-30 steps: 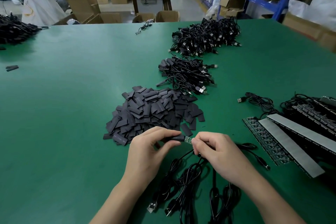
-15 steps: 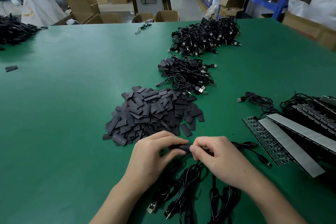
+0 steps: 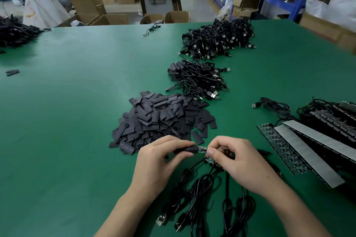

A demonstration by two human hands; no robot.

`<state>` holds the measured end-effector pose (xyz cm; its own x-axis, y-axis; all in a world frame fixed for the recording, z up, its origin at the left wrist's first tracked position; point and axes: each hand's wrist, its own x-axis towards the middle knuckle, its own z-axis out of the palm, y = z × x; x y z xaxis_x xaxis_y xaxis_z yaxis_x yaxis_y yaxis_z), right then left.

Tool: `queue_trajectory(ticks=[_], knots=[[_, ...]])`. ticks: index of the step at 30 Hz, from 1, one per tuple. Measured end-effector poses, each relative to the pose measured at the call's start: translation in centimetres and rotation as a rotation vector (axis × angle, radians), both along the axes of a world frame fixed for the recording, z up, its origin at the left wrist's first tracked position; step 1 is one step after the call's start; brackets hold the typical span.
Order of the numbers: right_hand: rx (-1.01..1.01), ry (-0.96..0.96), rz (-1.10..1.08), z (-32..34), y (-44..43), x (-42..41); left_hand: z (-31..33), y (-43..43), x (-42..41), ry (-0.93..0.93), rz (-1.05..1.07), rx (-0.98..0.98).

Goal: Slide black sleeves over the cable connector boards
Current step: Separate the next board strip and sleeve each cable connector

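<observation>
Seen from above the worker's arms, the left hand (image 3: 159, 161) is curled round a black sleeve (image 3: 189, 149), fingers on top and thumb beneath. The sleeve's open end sits partly over a small connector board (image 3: 202, 148), and the board's bare green end shows between the two hands. The right hand (image 3: 238, 161) pinches that bare end with its fingertips. Both hands work over the green table (image 3: 67, 121), just in front of the pile of loose sleeves (image 3: 161, 117). Black cables (image 3: 202, 188) trail beneath the hands.

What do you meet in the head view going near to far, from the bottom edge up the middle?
Loose cables → left hand and right hand holding sleeve and connector board → sleeve pile → small cable pile → big cable pile → cardboard boxes.
</observation>
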<state>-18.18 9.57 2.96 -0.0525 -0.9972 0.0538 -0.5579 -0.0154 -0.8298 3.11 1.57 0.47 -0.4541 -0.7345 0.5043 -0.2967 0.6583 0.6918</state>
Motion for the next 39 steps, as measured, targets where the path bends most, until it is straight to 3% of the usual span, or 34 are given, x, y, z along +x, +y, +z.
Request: queue_trajectory(ticks=[10, 19, 25, 31, 39], knots=[[0.037, -0.03, 0.024, 0.19, 0.01, 0.39, -0.25, 0.17, -0.16, -0.033, -0.052, -0.068], [0.089, -0.069, 0.051, 0.22, -0.06, 0.07, -0.75, -0.1, -0.3, -0.032, -0.025, -0.279], [0.059, -0.071, 0.028, -0.01, -0.07, 0.5, -0.48, 0.07, -0.41, -0.049, -0.043, -0.225], [0.026, -0.151, -0.047, 0.07, -0.3, 0.56, 0.1, 0.47, -0.56, 0.096, 0.153, -0.083], [0.022, -0.146, -0.09, -0.57, -0.46, 0.77, -0.35, 0.62, -0.95, 0.064, 0.206, -0.16]])
